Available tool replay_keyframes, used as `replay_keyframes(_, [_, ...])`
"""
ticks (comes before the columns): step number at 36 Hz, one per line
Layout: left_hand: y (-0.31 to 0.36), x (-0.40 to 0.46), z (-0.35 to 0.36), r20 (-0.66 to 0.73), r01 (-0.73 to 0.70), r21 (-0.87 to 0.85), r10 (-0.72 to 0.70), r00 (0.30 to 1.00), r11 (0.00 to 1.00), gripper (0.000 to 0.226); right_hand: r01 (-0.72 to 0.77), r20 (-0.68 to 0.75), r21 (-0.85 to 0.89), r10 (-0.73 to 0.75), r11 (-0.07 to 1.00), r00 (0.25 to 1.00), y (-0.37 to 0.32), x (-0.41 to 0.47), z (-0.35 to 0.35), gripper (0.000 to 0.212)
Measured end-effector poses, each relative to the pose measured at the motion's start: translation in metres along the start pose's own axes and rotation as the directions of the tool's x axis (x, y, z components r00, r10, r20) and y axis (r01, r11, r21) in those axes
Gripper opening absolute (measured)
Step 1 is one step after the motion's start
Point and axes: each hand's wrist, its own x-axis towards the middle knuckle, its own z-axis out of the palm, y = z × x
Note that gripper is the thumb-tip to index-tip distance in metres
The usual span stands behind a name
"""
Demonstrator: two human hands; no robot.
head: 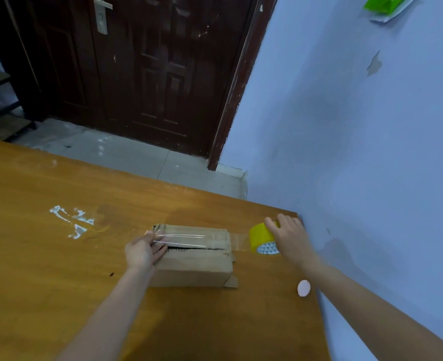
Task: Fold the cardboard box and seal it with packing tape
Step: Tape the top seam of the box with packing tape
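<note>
1. Box [193,256] lies on the table [58,256], between both hands.
2. Left hand [142,250] presses the tape strip [189,237] onto the box's near end, fingers fairly straight.
3. Right hand [289,237] grips the yellow tape roll [260,238] just past the box's far end.
4. Pink disc [303,288] lies beside the right forearm.

I seem to be in a plain room of a home: a dark wooden door [142,69] at upper centre, tiled floor [137,157] below it, scuffed blue wall [358,126] right, wooden table [45,256] lower left.
</note>
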Motion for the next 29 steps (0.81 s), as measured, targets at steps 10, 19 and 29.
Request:
replay_keyframes(10, [0.004,0.005,-0.015,0.208,0.183,-0.153,-0.149,0.967,0.971,0.020,0.015,-0.045,-0.002,-0.015,1.000,0.999,-0.003,-0.002,0.002,0.055])
replay_keyframes(19, [0.017,0.002,-0.021,0.303,0.368,-0.265,-0.286,0.909,0.891,0.025,0.016,0.014,0.057,-0.016,0.998,1.000,-0.026,0.000,0.018,0.057])
replay_keyframes(29, [0.017,0.010,-0.028,0.332,0.426,-0.276,-0.330,0.884,0.862,0.060,0.004,0.026,0.084,-0.006,0.996,1.000,-0.033,0.004,0.027,0.054])
